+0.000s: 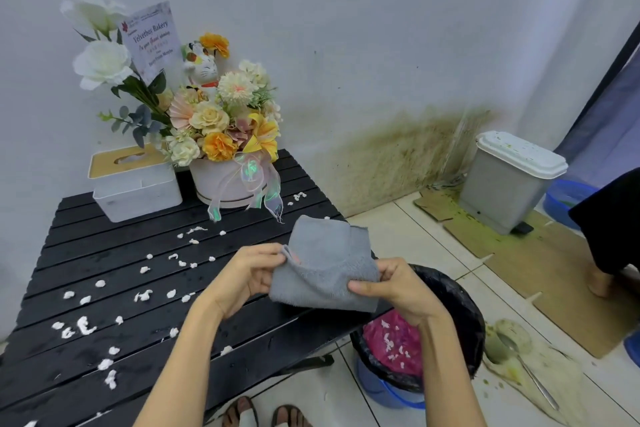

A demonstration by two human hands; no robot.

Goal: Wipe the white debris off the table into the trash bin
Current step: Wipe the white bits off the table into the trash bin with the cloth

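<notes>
I hold a grey cloth (325, 263) in the air above the right edge of the black slatted table (145, 343). My left hand (247, 276) pinches its upper left corner, and my right hand (391, 282) grips its lower right edge. White debris (143, 295) lies scattered in several bits over the table's left and middle. Below the table's right edge stands the trash bin (464, 308), lined with a black bag, with pink plastic and a few white bits inside.
A flower arrangement in a white round box (228, 184) and a white tissue box (135, 184) stand at the table's back. A grey pedal bin (509, 180) stands by the wall. A spill with a spoon (530, 374) lies on the floor. Another person's bare foot (609, 281) is at the right.
</notes>
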